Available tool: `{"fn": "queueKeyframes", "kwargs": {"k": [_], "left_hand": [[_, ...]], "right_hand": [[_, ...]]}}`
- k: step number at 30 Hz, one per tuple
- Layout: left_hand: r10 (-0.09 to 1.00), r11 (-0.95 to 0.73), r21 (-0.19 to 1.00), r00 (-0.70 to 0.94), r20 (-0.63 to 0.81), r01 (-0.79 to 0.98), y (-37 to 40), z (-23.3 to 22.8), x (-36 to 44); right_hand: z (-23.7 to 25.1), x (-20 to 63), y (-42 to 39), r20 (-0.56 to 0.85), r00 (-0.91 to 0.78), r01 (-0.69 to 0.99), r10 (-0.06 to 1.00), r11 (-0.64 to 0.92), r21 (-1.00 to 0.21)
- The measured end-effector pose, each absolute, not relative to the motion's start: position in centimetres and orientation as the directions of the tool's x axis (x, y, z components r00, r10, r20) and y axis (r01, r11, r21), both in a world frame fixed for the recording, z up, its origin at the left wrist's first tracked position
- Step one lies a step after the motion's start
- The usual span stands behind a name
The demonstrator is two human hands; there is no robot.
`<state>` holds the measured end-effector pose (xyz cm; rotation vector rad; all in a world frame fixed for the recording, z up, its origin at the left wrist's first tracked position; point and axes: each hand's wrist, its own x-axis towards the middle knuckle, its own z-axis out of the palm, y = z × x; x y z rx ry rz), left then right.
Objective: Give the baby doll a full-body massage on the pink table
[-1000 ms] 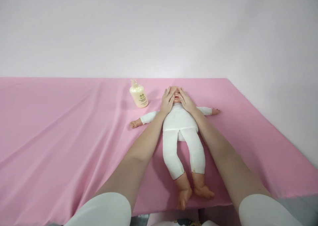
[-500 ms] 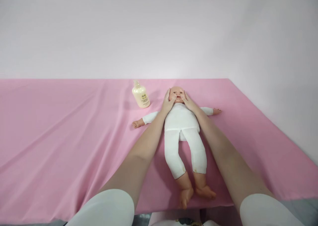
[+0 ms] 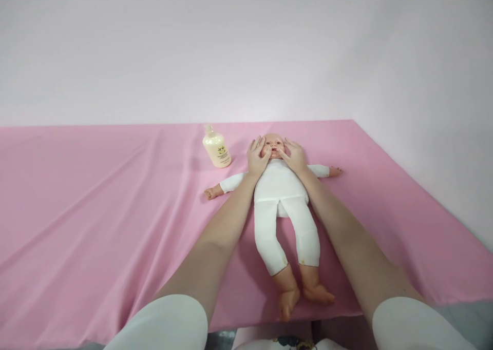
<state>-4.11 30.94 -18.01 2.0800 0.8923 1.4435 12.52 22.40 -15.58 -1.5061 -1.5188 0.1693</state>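
A baby doll [image 3: 281, 180] in a white cloth body lies on its back, arms out to the sides and feet toward me. My left hand [image 3: 258, 156] rests against one side of its head, thumb near the corner of the mouth. On the other side, my right hand [image 3: 294, 157] mirrors it, its thumb also by the mouth. Fingers of both hands are stretched out and spread, not wrapped around anything. The doll's ears are hidden behind my hands.
A pump bottle [image 3: 217, 150] of pale yellow liquid stands left of the doll's head. Pink cloth [image 3: 96, 196] with folds covers the table. White walls [image 3: 185, 57] rise behind and to the right.
The fingers of both hands have spread outward, away from the sides of the doll's head, while the thumbs stay by the mouth. Doll and bottle have not moved.
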Motion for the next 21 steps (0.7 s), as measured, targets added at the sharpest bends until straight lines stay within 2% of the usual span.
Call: {"fn": "queueKeyframes", "kwargs": {"k": [4, 9, 12, 15, 17, 19, 21], "left_hand": [[0.655, -0.753, 0.581, 0.273, 0.704, 0.31, 30.1, -17.2, -4.4], [0.613, -0.79, 0.53, 0.372, 0.697, 0.31, 29.9, -17.0, -4.3], [0.663, -0.747, 0.612, 0.363, 0.655, 0.259, 30.8, -17.7, -4.1], [0.807, -0.572, 0.799, 0.303, 0.508, 0.184, 32.0, -18.7, -3.8], [0.881, -0.425, 0.896, 0.289, 0.376, 0.13, 32.7, -19.2, -3.6], [0.91, -0.335, 0.938, 0.292, 0.295, 0.095, 33.0, -19.5, -3.5], [0.916, -0.309, 0.948, 0.294, 0.275, 0.077, 33.1, -19.7, -3.5]], "right_hand": [[-15.3, 12.5, 22.1, 0.621, 0.142, 0.792, 0.771, 0.289, -0.539], [-15.1, 12.2, 22.0, 0.62, 0.022, 0.809, 0.785, 0.35, -0.472], [-15.2, 12.2, 22.4, 0.568, 0.041, 0.741, 0.822, 0.356, -0.569], [-15.7, 12.3, 23.0, 0.37, 0.165, 0.593, 0.914, 0.208, -0.778], [-16.0, 12.4, 23.3, 0.242, 0.207, 0.489, 0.948, 0.114, -0.865], [-16.0, 12.5, 23.5, 0.194, 0.186, 0.451, 0.963, 0.092, -0.888], [-16.0, 12.4, 23.3, 0.181, 0.165, 0.471, 0.97, 0.084, -0.878]]}}
